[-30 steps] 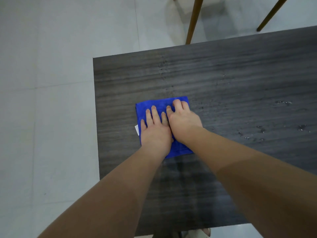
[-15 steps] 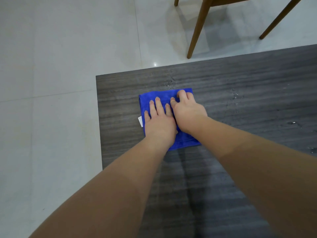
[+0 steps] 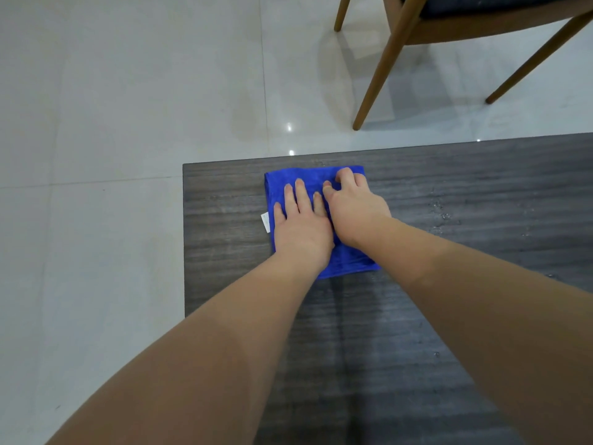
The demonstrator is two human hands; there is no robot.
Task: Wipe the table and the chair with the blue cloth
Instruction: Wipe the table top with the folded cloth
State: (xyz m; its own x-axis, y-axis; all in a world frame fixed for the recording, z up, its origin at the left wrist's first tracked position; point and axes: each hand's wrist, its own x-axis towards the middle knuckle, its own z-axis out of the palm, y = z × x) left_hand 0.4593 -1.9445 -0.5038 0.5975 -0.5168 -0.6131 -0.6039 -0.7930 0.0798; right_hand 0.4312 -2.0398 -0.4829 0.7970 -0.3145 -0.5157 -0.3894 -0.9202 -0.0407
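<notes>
left hand (image 3: pixel 301 229), centre of the frame, lies palm-down on the blue cloth (image 3: pixel 308 179) with fingers straight and slightly spread, pressing it flat and grasping nothing. right hand (image 3: pixel 354 207), touching the left hand along its inner side, also rests on the cloth; its fingers are bent at the knuckles, the fingertips digging into the fabric at the cloth's upper right corner, though whether they actually pinch a fold cannot be told. the cloth is a folded square lying flat on the dark wood-grain counter (image 3: pixel 481 187), its far edge almost at the counter's far edge, near the counter's upper left corner; a small white label (image 3: pixel 265 221) protrudes from its left side. small water droplets (image 3: pixel 444 216) dot the counter surface to the right of the hands. beyond the counter, a glossy pale tiled floor (image 3: pixel 128 107) fills the left and upper parts of the frame. a wooden chair (image 3: pixel 394 49) with a dark seat stands on the floor at upper right, apart from the counter.
</notes>
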